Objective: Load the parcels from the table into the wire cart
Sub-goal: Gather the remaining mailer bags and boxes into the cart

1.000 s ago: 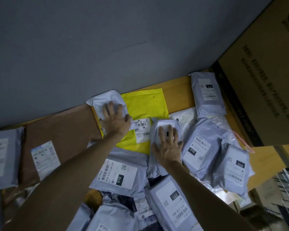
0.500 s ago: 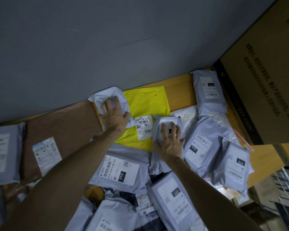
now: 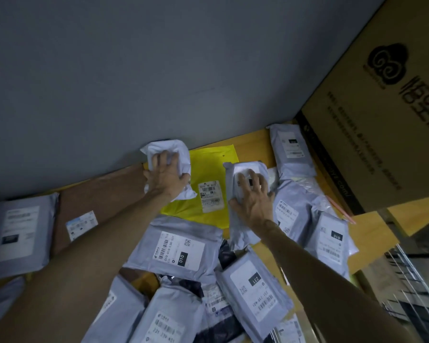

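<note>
Several grey poly-bag parcels lie heaped on a wooden table (image 3: pixel 254 147). My left hand (image 3: pixel 165 175) grips a small crumpled white parcel (image 3: pixel 169 148) at the back, next to the grey wall. My right hand (image 3: pixel 254 196) curls round a narrow grey parcel (image 3: pixel 243 169) that lies partly over a flat yellow mailer (image 3: pixel 208 164). A grey parcel labelled 010 (image 3: pixel 176 251) lies between my forearms, one labelled 231 (image 3: pixel 253 285) under my right forearm. The wire cart (image 3: pixel 414 290) shows at the lower right, beyond the table edge.
A large printed cardboard box (image 3: pixel 382 100) stands at the right end of the table. A flat brown parcel (image 3: pixel 94 201) and a grey one (image 3: pixel 18 233) lie at the left. A grey wall (image 3: pixel 134 70) runs behind the table.
Both hands have closed their fingers round their parcels, the left on the white one, the right on the narrow grey one. The white parcel has crumpled up and sits nearer the wall.
</note>
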